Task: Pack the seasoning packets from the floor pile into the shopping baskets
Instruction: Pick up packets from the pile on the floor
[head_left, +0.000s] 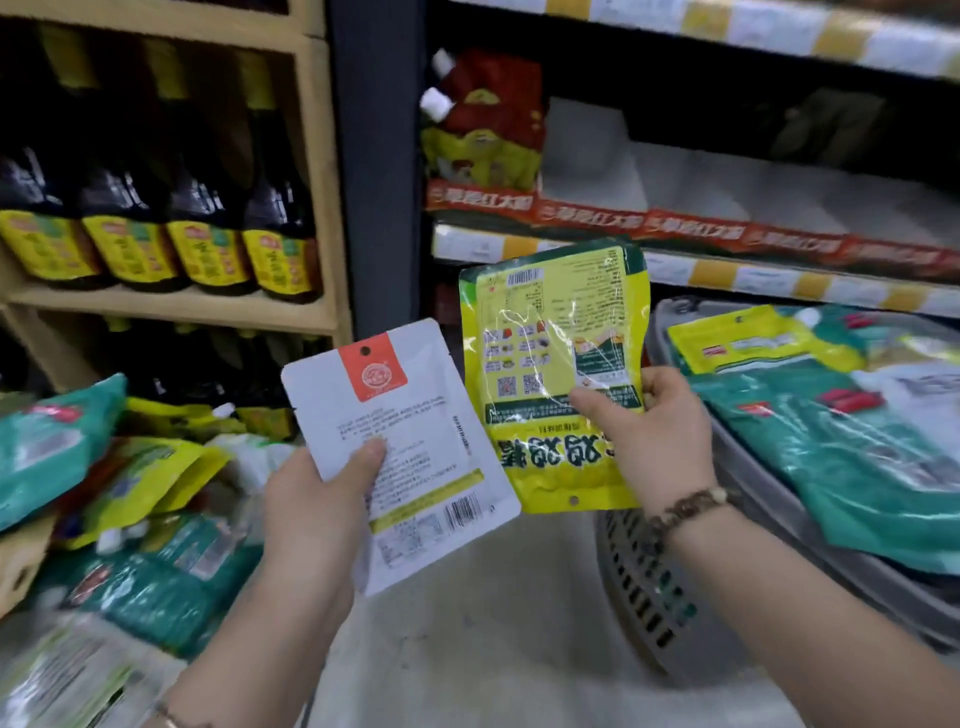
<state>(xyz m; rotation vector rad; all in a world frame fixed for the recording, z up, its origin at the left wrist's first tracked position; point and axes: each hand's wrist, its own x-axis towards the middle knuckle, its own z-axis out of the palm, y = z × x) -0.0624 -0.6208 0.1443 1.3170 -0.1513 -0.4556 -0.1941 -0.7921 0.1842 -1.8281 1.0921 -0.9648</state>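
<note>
My left hand (317, 514) grips a white seasoning packet (415, 415) with an orange tab at its top, thumb pressed on its printed back. My right hand (654, 436) pinches yellow-green packets (545, 353), raised above the floor and turned with the lettering upside down. Both are held up side by side in the middle of the view. The grey shopping basket (639, 582) stands at the right, heaped with teal and yellow packets (841, 441). The floor pile (130, 519) of teal, yellow and white packets lies at the lower left.
A wooden shelf (176, 306) with dark sauce bottles (197, 228) rises at the left. A metal shelf (727, 270) with red trays and spouted pouches (483, 130) stands behind the basket. Bare grey floor (493, 623) lies between the pile and the basket.
</note>
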